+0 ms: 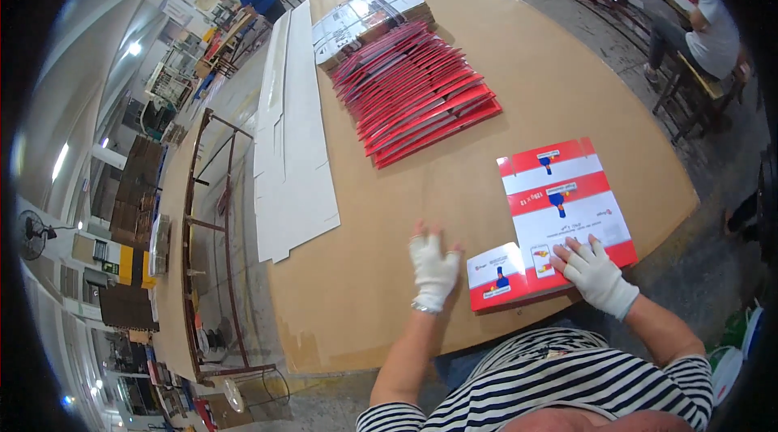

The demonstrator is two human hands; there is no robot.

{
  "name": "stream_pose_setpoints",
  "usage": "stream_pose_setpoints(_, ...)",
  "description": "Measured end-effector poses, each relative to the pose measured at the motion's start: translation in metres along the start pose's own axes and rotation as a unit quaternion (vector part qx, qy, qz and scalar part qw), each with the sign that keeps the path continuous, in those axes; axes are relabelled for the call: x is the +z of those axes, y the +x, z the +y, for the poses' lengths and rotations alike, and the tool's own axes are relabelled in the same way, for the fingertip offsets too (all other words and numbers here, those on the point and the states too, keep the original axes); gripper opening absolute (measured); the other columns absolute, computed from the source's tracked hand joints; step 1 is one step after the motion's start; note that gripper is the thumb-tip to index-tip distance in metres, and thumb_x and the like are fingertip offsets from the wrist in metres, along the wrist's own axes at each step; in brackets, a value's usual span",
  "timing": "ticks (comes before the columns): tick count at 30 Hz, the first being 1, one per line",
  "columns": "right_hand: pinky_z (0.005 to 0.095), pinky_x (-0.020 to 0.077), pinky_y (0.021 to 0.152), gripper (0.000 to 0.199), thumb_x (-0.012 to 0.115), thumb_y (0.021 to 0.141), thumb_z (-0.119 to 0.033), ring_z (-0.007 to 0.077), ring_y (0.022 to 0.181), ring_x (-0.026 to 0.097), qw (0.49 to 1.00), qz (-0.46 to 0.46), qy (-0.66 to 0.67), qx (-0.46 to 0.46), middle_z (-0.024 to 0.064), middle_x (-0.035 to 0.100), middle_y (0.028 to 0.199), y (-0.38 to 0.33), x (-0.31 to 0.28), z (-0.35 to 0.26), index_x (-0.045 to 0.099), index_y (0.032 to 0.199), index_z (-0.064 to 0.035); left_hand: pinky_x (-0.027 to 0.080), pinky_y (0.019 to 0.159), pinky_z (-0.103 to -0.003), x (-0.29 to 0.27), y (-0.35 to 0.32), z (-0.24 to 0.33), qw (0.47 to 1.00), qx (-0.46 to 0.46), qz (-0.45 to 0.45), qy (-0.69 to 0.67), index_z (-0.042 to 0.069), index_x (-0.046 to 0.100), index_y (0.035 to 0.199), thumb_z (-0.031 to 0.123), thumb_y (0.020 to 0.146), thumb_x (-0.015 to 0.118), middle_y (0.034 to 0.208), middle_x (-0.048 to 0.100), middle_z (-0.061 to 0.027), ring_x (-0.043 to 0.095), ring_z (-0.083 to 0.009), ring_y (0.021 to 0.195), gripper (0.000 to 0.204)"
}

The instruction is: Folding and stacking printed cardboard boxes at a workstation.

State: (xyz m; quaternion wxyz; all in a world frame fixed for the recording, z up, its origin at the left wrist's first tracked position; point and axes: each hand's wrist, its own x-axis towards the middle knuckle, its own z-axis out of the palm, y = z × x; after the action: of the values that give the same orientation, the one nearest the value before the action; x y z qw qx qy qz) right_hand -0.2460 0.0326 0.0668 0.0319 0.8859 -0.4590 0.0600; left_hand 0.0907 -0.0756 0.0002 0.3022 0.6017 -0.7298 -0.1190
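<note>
A white-gloved right hand (598,276) spreads its fingers on a flat, red-and-white cardboard carton (563,217). The white-gloved left hand (433,274), fingers apart, is just left, over the brown table (365,302).

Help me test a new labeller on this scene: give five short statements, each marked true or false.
1. The right hand is on the carton. True.
2. The left hand is left of the carton. True.
3. Both hands are bare. False: both wear white gloves.
4. The red stack lies farther off than the carton. True.
5. Blue sheets line the right edge. False: white sheets lie along the left side of the table.
</note>
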Motion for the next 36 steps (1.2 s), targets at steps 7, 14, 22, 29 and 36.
stream_pose_setpoints(7, 0.0510, 0.0431, 0.098, 0.046, 0.050, 0.091, -0.017, 0.0275, 0.127, 0.051, 0.994, -0.055, 0.045, -0.084, 0.0095, 0.052, 0.140, 0.078, -0.066, -0.013, 0.049, 0.136, -0.0098, 0.045, 0.101, -0.042, -0.030, 0.082, -0.014, 0.646, -0.319, -0.051, -0.692, 0.003, 0.051, 0.130, 0.032, 0.100, 0.056, 0.130, 0.052, -0.0122, 0.053, -0.0287, 0.120, 0.042)
stream_pose_setpoints(14, 0.0487, 0.0457, 0.094, 0.045, 0.050, 0.094, -0.018, 0.0263, 0.127, 0.051, 0.991, -0.080, 0.053, -0.096, 0.0090, 0.052, 0.141, 0.114, -0.058, -0.044, 0.048, 0.139, -0.0119, 0.020, 0.116, -0.055, 0.029, 0.225, -0.007, 0.464, -0.446, -0.018, -0.765, 0.004, 0.009, 0.150, 0.057, 0.082, 0.069, 0.153, 0.020, -0.0149, 0.021, -0.0307, 0.145, 0.104)
stream_pose_setpoints(22, 0.0461, 0.0464, 0.092, 0.046, 0.052, 0.091, -0.019, 0.0260, 0.125, 0.052, 0.988, -0.085, 0.083, -0.096, 0.0101, 0.054, 0.136, 0.156, -0.035, -0.021, 0.050, 0.136, -0.0094, 0.012, 0.118, -0.050, 0.032, 0.258, 0.018, 0.403, -0.511, 0.070, -0.756, 0.008, 0.011, 0.152, 0.053, 0.072, 0.073, 0.148, 0.031, -0.0112, 0.026, -0.0307, 0.142, 0.111)
stream_pose_setpoints(29, 0.0494, 0.0424, 0.093, 0.039, 0.055, 0.087, -0.016, 0.0250, 0.122, 0.051, 0.997, 0.069, -0.015, -0.044, 0.0071, 0.054, 0.130, 0.299, 0.082, 0.066, 0.052, 0.125, -0.0104, 0.025, 0.116, -0.048, 0.025, 0.267, 0.009, 0.335, -0.461, 0.009, -0.822, -0.001, 0.028, 0.137, 0.043, 0.077, 0.073, 0.134, 0.035, -0.0158, 0.035, -0.0338, 0.131, 0.086)
stream_pose_setpoints(36, 0.0519, 0.0348, 0.109, 0.053, 0.068, 0.079, -0.027, 0.0301, 0.130, 0.048, 0.961, 0.247, 0.122, -0.035, 0.0120, 0.054, 0.136, 0.317, 0.092, 0.069, 0.057, 0.127, -0.0064, 0.034, 0.114, -0.051, 0.001, 0.249, -0.028, 0.408, -0.394, -0.109, -0.817, -0.006, 0.034, 0.134, 0.035, 0.098, 0.053, 0.139, 0.038, -0.0247, 0.040, -0.0378, 0.133, 0.058)
